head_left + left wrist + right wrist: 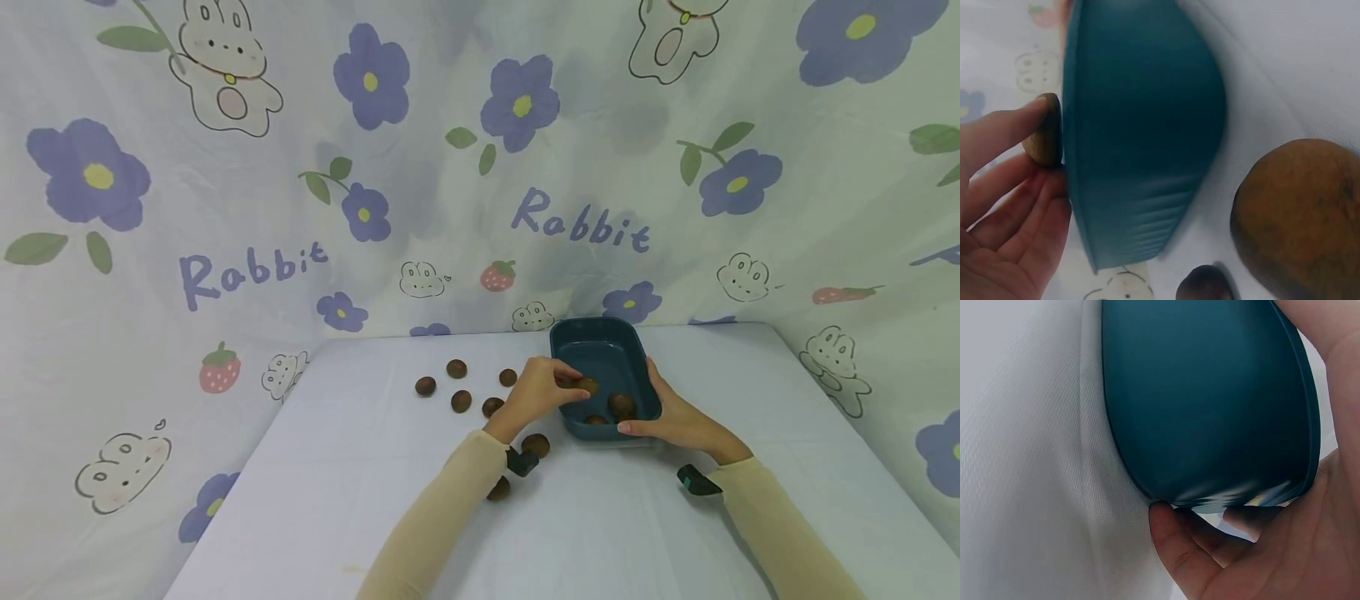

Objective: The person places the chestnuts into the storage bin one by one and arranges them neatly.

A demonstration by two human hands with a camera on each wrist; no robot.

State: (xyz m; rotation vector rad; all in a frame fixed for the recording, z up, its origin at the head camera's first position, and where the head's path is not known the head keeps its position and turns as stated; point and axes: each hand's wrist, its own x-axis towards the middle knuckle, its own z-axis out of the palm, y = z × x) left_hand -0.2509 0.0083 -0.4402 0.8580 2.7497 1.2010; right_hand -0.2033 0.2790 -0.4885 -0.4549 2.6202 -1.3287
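My left hand (534, 392) pinches a brown rounded piece (1047, 134) between thumb and fingers, at the left rim of a dark teal rectangular bin (602, 360). One side of that piece looks flattish in the left wrist view. Inside the bin, near its front end, lie a brown piece (621, 406) and another one (596, 420) partly hidden by the front wall. My right hand (678, 423) holds the bin at its near right corner, thumb at the front rim and fingers along the right side.
Several similar brown pieces lie on the white table (360, 467) left of the bin, including one (425, 386) at the far left, one (536, 445) by the left wrist and one (498, 488) beside the left sleeve. A printed cloth (442, 183) hangs behind the table.
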